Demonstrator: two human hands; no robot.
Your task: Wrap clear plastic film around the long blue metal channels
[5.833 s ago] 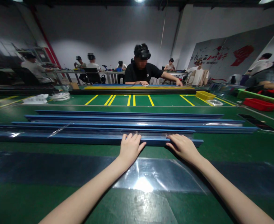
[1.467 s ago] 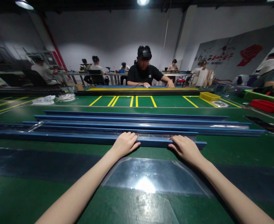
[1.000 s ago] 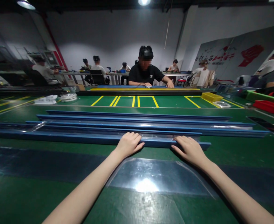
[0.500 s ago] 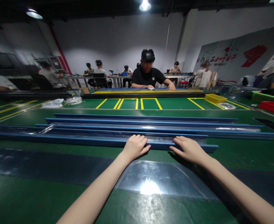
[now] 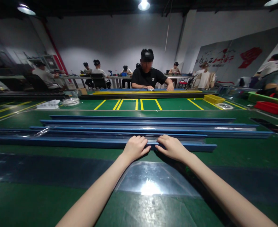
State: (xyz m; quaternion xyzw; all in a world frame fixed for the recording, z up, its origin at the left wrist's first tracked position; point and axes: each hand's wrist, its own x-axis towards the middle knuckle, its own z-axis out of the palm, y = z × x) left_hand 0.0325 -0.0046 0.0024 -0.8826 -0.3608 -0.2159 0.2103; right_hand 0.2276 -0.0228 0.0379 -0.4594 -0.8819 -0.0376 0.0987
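Observation:
A long blue channel strip (image 5: 77, 142) lies across the green table nearest me, with clear plastic inside it. My left hand (image 5: 136, 146) hooks its fingers over the near wall, thumb on the front side. Close to its right, my right hand (image 5: 170, 146) grips the same wall in a like way, the thumbs a short gap apart. Both sets of fingertips are partly hidden inside the channel. Just beyond lie more blue channel strips (image 5: 238, 133), roughly parallel. On the table in front of me, a clear plastic sheet (image 5: 162, 178) lies flat under my forearms and reflects the lamp.
A dark flat object (image 5: 269, 125) lies at the right. Farther back are a yellow tray (image 5: 213, 99), a red tray (image 5: 271, 107), rolls of clear material (image 5: 70, 101) and yellow tape lines. A person in black (image 5: 150, 77) works across the table; several others sit behind.
My right hand has moved left along the near channel wall, closer to my left hand. My left hand stays at about the same spot. The view has shifted slightly.

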